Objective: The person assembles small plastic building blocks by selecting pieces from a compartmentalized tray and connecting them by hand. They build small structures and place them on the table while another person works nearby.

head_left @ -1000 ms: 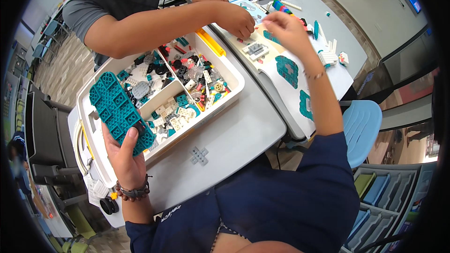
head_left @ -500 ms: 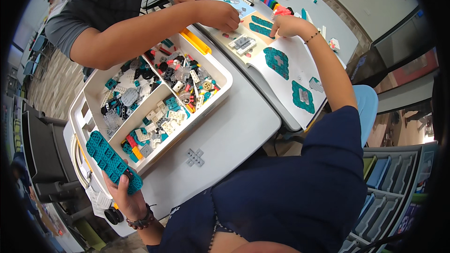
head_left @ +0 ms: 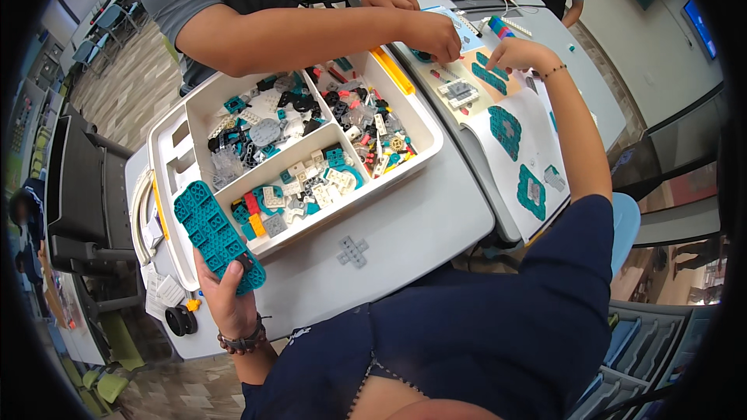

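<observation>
My left hand (head_left: 229,299) grips a long teal building-brick plate (head_left: 212,225) by its near end, thumb on top. The plate is tilted up beside the parts tray's near-left corner, and its face shows raised blocks and holes. My right hand (head_left: 525,56) reaches over an open picture booklet (head_left: 502,175) with the index finger stretched out and the other fingers curled, holding nothing I can see. Its fingertip is at two teal plates pictured on the page. A co-worker's hand (head_left: 437,36) hovers over the same booklet, just left of mine, with a teal piece partly showing beneath it.
A white tray (head_left: 424,157) of sorted bricks in compartments stands at centre left. On the grey table near me lies a grey cross-shaped piece (head_left: 352,252). Black wheels (head_left: 180,320) sit near the left edge. Stacked coloured bricks (head_left: 500,27) are behind the booklet.
The whole view has shifted, so table and tray appear further right. My right fingertip has slid slightly left over the pictured teal plates. My left hand keeps its hold on the plate.
</observation>
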`<state>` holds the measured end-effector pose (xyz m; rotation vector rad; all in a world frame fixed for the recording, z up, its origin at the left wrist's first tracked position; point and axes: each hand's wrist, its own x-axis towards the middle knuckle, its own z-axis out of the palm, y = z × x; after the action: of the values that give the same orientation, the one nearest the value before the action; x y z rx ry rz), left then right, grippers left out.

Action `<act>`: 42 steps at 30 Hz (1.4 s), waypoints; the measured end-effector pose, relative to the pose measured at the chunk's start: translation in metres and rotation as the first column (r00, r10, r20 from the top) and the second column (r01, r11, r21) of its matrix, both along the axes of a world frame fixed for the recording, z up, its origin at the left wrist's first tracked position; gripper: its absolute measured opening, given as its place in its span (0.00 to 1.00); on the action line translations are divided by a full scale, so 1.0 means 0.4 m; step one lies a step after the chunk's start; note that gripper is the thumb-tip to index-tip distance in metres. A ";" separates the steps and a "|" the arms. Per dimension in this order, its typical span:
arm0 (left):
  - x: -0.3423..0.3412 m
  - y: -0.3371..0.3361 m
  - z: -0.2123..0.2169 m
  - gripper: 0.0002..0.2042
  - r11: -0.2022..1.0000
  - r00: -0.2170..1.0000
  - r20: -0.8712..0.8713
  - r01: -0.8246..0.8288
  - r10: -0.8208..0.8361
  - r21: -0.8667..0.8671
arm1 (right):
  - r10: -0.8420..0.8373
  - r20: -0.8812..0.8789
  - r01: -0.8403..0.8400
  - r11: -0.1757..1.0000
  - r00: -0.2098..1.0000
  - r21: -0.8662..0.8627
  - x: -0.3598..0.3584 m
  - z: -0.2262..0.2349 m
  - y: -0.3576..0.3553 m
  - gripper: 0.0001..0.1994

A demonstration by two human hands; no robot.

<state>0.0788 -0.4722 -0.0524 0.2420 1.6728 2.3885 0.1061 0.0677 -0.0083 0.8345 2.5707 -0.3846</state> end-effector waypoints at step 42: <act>0.096 0.138 -0.029 0.36 0.965 0.974 -0.206 0.044 -0.100 -0.258 | -0.170 -0.974 -0.693 0.684 0.150 -0.226 0.150 -0.168 -0.824 0.11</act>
<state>0.1171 -0.4169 -0.0638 0.5272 2.0038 2.1325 0.1659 -0.2620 -0.0755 -0.5285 2.9988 -2.2099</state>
